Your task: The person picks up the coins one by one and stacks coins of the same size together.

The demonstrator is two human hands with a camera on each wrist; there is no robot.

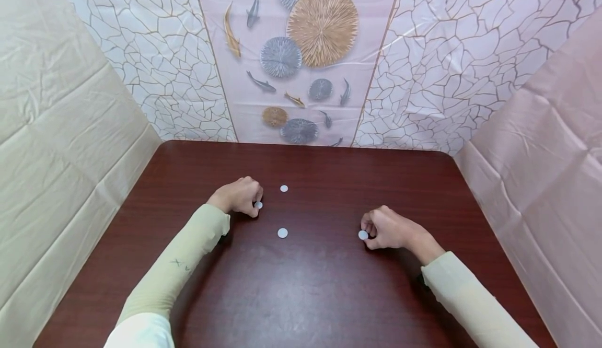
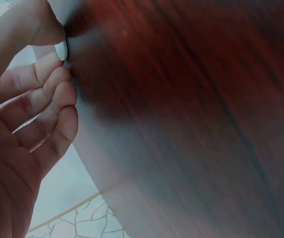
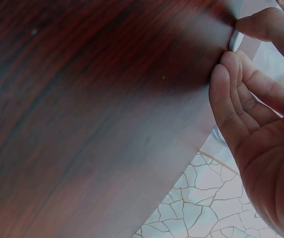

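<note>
On the left of the dark table, my left hand (image 1: 240,196) pinches a small white disc (image 1: 258,205) between thumb and forefinger. The left wrist view shows that same white disc (image 2: 61,50) nearly edge-on between the fingertips, close to the tabletop. My right hand (image 1: 388,228) pinches another white disc (image 1: 363,235) on the right half of the table. In the right wrist view this disc (image 3: 235,40) sits between thumb and fingers, right at the table surface. Two more white discs lie flat between the hands, a farther one (image 1: 284,188) and a nearer one (image 1: 282,233).
The reddish-brown table (image 1: 301,296) has rounded far corners. A patterned backdrop cloth (image 1: 291,102) hangs behind its far edge. Pale cloth walls stand along the left (image 1: 61,144) and right (image 1: 527,181) sides.
</note>
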